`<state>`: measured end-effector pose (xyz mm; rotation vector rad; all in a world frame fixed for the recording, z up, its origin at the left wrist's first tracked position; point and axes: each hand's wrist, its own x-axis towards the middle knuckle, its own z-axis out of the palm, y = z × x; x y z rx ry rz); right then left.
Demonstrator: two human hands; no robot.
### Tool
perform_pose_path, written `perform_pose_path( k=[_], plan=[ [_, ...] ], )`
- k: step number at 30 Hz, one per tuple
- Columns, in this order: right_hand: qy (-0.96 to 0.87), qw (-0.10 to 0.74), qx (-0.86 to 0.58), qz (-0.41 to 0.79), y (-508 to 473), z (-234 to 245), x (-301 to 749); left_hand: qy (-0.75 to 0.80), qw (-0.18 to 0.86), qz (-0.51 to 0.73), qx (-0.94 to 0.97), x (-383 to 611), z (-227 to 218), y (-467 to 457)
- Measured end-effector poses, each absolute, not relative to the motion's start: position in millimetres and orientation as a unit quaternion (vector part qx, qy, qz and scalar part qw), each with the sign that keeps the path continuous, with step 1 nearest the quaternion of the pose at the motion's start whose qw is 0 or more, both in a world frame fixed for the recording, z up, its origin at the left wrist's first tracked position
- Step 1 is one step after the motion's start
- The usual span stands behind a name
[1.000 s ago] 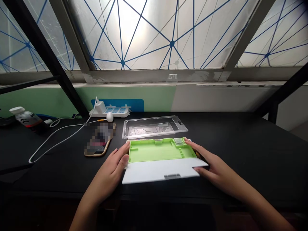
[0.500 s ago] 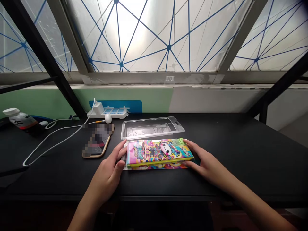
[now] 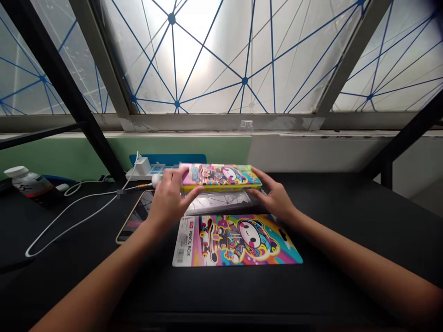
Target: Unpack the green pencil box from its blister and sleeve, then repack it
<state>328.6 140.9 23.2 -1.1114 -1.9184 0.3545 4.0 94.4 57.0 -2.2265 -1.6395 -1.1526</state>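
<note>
A colourful pencil box (image 3: 221, 176) with a cartoon character on its lid and a yellow lower edge is held level above the desk. My left hand (image 3: 170, 196) grips its left end, thumb along the front edge. At the right end, my right hand (image 3: 275, 196) pinches it between thumb and fingers. Under and behind the box lies a clear plastic blister shell (image 3: 221, 202), partly hidden by it. Nearer to me a printed backing card (image 3: 238, 240), marked PENCIL BOX, lies flat on the desk.
A phone (image 3: 136, 216) lies left of my left hand, partly covered by it. A white cable (image 3: 69, 214) loops beside it towards a power strip (image 3: 138, 169) at the wall. A bottle (image 3: 32, 184) stands far left on the black desk (image 3: 346, 221). Black metal bars slant at both sides.
Both hands have lifted the pencil box off the backing card and carried it away from me, over the clear shell. The card is now uncovered.
</note>
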Motion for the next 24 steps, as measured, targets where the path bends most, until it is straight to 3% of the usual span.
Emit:
perform_pose_path(
  k=[8, 20, 24],
  plan=[
    [-0.807, 0.327, -0.48, 0.106, 138, 3, 342, -0.579, 0.041, -0.224, -0.783, -2, 31, 90],
    [-0.869, 0.184, -0.454, -0.062, 127, 8, 342, -0.58, 0.062, -0.155, -0.797, 2, 26, 87],
    [-0.888, 0.199, -0.401, -0.1, 108, 18, 332, -0.54, 0.055, -0.145, -0.827, 13, 26, 79]
  ],
)
